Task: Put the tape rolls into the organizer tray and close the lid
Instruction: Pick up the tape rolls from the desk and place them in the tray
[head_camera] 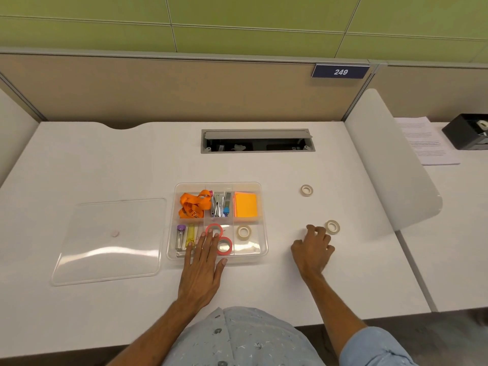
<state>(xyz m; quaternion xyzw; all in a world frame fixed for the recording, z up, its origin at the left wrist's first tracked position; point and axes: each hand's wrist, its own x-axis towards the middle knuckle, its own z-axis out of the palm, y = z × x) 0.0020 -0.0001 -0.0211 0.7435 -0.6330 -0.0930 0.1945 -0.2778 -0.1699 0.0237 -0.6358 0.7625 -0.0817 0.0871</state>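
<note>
A clear organizer tray (260,207) sits mid-desk. Its front middle compartment holds two red tape rolls (214,229) (224,245); the front right compartment holds a beige tape roll (243,231). Two more beige tape rolls lie on the desk to the right: one (332,227) just beyond my right fingertips, another (306,190) farther back. My left hand (203,268) lies flat, fingers spread over the tray's front edge, tips touching the red rolls. My right hand (313,250) hovers with curled fingers, holding nothing. The clear lid (111,241) lies flat left of the tray.
The tray's other compartments hold an orange lanyard (192,204), a stapler and clips (219,204), orange sticky notes (245,205) and small vials (184,236). A cable hatch (257,141) is open at the back. A white divider (390,159) borders the desk on the right.
</note>
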